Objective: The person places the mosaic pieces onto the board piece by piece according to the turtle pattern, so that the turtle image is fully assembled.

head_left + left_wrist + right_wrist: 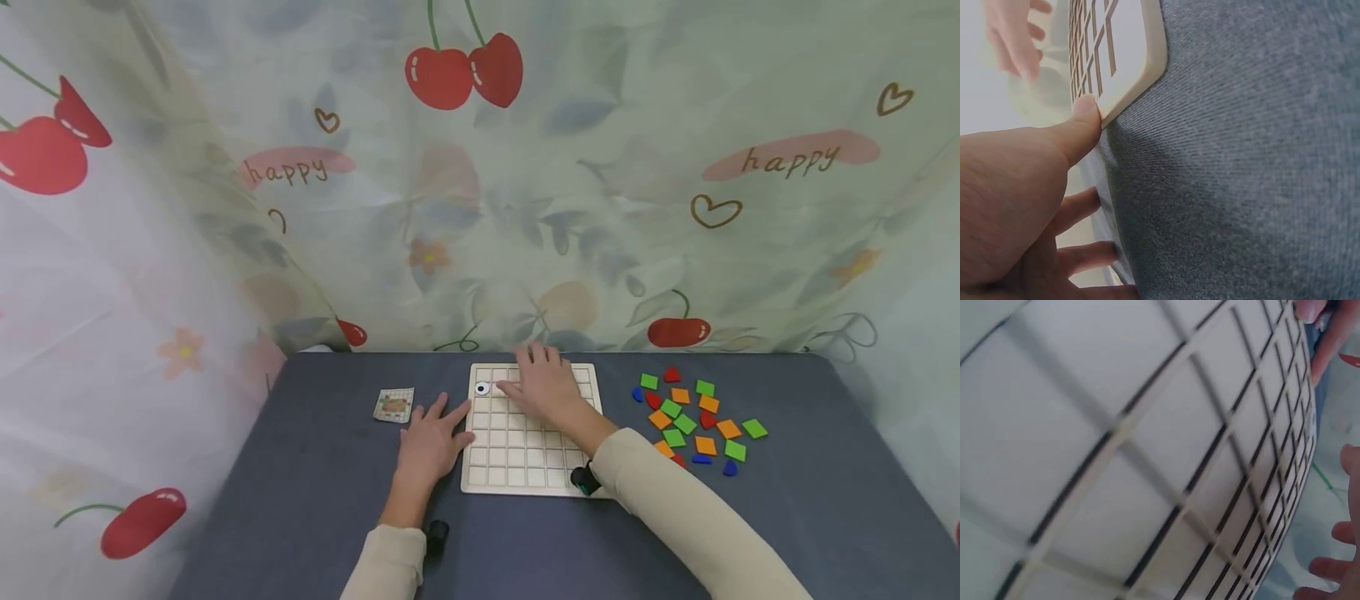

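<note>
A pale wooden grid board (pixel 487 458) with square cells lies flat on the dark cloth. My left hand (pixel 426 450) rests at its left edge, fingers spread; in the left wrist view the thumb (pixel 1087 115) touches the board's rim. Over the upper part of the board is my right hand (pixel 546 385), its fingers loosely spread and no piece visible in it. Near the right thumb, a small round white piece with a dark centre (pixel 482 388) sits in an upper-left cell. Whether the right fingertips touch the board cannot be told.
Loose flat pieces, such as a green square (pixel 754 428), an orange square (pixel 728 429), a red piece (pixel 672 375) and a blue piece (pixel 730 468), lie scattered right of the board. A small printed card (pixel 394 405) lies to its left. A patterned curtain (pixel 480 208) hangs behind.
</note>
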Motion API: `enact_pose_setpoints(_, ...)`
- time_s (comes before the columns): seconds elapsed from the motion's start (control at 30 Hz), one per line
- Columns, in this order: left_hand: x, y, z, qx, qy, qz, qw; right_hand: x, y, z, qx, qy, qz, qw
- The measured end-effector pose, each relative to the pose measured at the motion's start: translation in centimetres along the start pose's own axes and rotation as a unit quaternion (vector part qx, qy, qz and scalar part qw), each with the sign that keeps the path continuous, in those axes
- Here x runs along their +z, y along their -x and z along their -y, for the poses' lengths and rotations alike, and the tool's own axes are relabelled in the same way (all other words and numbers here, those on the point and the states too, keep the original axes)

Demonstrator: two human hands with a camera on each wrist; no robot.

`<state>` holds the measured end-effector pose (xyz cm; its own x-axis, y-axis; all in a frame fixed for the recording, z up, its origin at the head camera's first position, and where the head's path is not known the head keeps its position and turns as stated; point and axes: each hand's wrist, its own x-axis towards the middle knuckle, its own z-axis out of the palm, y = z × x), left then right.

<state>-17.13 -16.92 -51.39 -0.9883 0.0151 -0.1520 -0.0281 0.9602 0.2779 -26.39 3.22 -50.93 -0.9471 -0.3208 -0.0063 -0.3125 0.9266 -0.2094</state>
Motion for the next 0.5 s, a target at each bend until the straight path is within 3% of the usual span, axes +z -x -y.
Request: enact_pose_setpoints(0.5, 0.0, 0.2, 0.2, 0.011, 0.017, 0.000, 0.9998, -0.1, 4.2, -6.1, -0.039, 0.031, -0.013, 0.999)
